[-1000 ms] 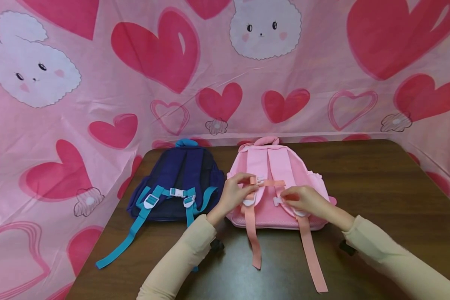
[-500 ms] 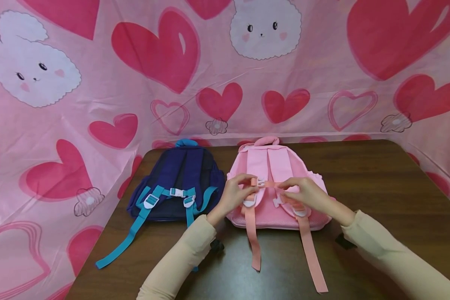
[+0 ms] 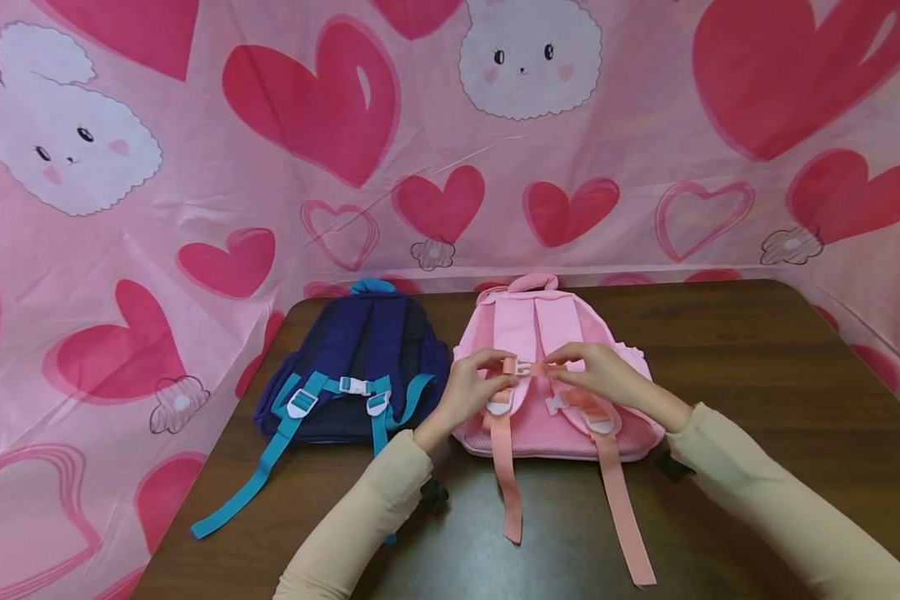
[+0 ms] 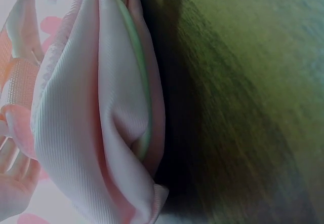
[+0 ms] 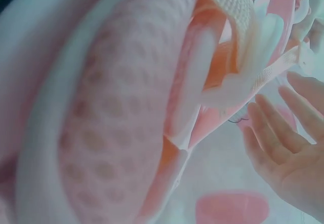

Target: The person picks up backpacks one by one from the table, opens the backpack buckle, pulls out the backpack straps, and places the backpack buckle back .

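Observation:
A pink backpack (image 3: 587,308) lies straps-up on the table in the head view. My left hand (image 3: 467,387) pinches a peach chest strap beside its white pronged buckle (image 3: 523,367). At the strap's other side, my right hand (image 3: 611,379) holds the peach strap (image 3: 543,369) between thumb and fingers. A second white buckle piece (image 3: 554,405) hangs below, on the right shoulder strap. The left wrist view shows the backpack's side (image 4: 76,112) with part of my left hand (image 4: 17,176) at the edge. In the right wrist view, my right hand (image 5: 293,148) has fairly straight outer fingers.
A navy backpack (image 3: 360,333) with blue straps and a joined white chest buckle (image 3: 355,385) lies to the left. Two peach strap tails (image 3: 627,517) trail toward the front of the brown table (image 3: 780,367). A pink heart-print cloth (image 3: 435,125) hangs behind.
My right hand has moved up and left from near the lower buckle piece to the chest strap and now holds it. My left hand has stayed almost in place.

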`<state>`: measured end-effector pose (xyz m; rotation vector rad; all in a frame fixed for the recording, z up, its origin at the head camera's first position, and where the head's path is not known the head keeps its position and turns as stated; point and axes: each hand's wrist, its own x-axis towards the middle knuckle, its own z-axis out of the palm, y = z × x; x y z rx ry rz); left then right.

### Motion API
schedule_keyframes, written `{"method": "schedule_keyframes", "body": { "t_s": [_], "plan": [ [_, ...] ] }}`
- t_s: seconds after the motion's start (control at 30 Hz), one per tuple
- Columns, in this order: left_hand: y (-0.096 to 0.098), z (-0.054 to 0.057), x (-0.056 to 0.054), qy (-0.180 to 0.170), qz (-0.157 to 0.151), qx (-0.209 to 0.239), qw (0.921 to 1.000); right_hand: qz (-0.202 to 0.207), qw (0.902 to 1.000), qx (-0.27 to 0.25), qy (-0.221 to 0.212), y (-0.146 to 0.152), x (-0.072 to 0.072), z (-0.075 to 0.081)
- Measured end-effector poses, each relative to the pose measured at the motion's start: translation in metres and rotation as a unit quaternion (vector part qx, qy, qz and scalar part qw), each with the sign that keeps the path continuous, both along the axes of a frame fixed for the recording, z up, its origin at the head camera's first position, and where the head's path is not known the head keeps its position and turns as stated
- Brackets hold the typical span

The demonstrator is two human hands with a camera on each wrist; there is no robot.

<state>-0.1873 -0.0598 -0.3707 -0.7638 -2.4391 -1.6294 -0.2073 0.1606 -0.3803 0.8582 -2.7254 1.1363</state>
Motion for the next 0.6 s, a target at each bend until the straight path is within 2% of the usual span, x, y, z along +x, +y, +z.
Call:
{"method": "schedule_keyframes", "body": {
  "t_s": [0.2, 0.47, 0.6],
  "plan": [
    [0.001, 0.0, -0.001, -0.005, -0.004, 0.0, 1.0, 0.014, 0.9995, 0.005, -0.029, -0.003, -0.005, 0.002],
    [0.002, -0.002, -0.002, 0.011, -0.007, 0.0, 0.9999, 0.035, 0.999, 0.004, -0.028, -0.005, -0.01, 0.0],
    [0.001, -0.017, -0.011, 0.014, -0.004, -0.001, 0.9999, 0.036, 0.9988, -0.003, -0.034, -0.006, -0.012, -0.001]
  ]
}}
